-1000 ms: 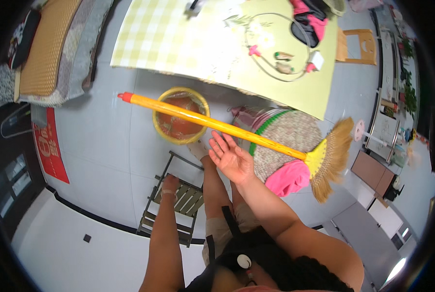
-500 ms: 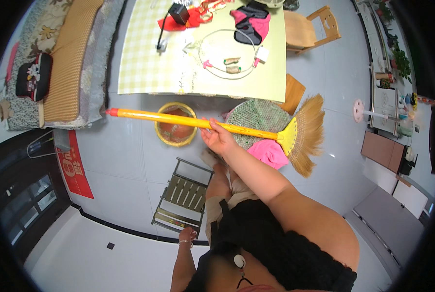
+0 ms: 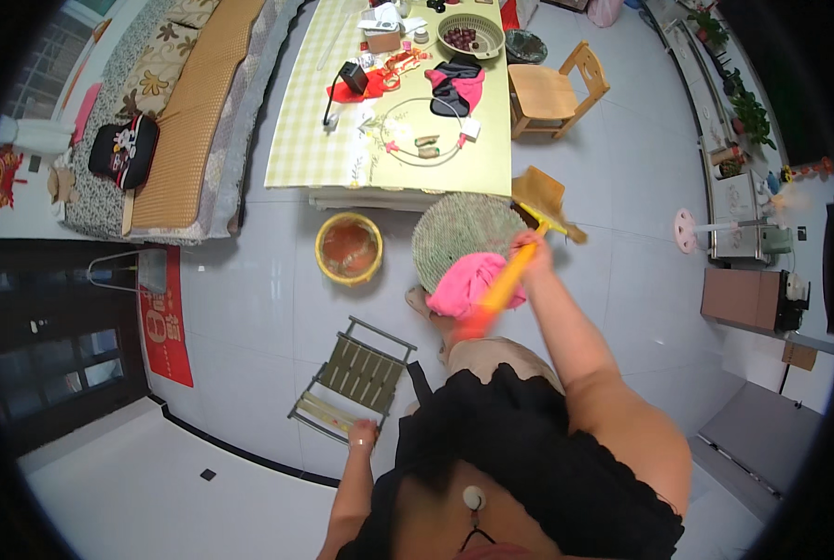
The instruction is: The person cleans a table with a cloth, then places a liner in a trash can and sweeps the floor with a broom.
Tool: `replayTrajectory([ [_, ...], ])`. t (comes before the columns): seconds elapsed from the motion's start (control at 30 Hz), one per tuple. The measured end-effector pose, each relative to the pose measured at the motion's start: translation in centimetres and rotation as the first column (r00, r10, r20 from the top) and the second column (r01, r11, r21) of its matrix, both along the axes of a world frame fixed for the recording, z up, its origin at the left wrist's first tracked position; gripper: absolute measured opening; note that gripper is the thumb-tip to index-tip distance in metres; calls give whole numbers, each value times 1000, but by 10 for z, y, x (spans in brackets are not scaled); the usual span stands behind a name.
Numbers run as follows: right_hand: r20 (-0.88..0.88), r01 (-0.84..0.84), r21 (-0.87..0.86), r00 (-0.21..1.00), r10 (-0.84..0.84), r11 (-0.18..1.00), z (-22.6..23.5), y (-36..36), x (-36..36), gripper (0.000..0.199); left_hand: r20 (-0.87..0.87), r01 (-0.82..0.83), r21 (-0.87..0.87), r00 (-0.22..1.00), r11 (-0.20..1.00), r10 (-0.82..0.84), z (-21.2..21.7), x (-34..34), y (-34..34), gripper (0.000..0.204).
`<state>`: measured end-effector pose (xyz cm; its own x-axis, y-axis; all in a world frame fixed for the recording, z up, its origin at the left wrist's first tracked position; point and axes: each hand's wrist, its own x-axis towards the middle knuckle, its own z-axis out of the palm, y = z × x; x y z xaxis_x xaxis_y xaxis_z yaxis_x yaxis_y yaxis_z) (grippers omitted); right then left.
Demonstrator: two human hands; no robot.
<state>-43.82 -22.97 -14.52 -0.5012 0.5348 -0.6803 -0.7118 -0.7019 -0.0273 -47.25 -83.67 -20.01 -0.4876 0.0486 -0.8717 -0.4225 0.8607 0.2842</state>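
Observation:
My right hand (image 3: 529, 246) is closed around the orange handle of a straw broom (image 3: 503, 285). The broom points away from me, its bristle head (image 3: 546, 201) near the table's edge. Under it stands a round woven stool (image 3: 456, 245) with a pink cloth (image 3: 467, 285) on its near side. My left hand (image 3: 362, 433) hangs low at the near edge of a small folding stool (image 3: 356, 375) with olive slats; I cannot tell whether it grips it.
A yellow bucket (image 3: 348, 247) stands on the grey tiled floor by a long table (image 3: 328, 154) with a checked cloth and clutter. A wooden chair (image 3: 549, 89) is at the table's right. A sofa (image 3: 188, 103) runs along the left; cabinets (image 3: 748, 299) are at the right.
The broom has swung from lying crosswise in front of me to pointing away, its head now toward the table. My view has pulled back and my left hand has dropped to the folding stool's edge.

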Motion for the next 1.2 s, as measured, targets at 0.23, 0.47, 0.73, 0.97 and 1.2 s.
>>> replayTrajectory([
  [0.23,281,-293,-113,907,314,949,65,13,167,19,-481,608,69,715,791,-507,21,-22,185,45],
  [0.47,545,-382,-40,766,341,923,90,29,303,24,-563,743,22,562,669,-605,59,11,362,49],
  [0.73,545,-376,-247,708,449,893,53,88,443,13,-336,732,-229,560,642,-758,25,2,453,56],
  [0.97,517,-440,-424,600,610,792,36,152,569,20,68,-156,868,978,470,199,110,40,478,48],
  [1.2,498,-375,-384,685,532,844,4,192,591,14,-110,46,952,974,-303,-198,369,59,497,53],
])
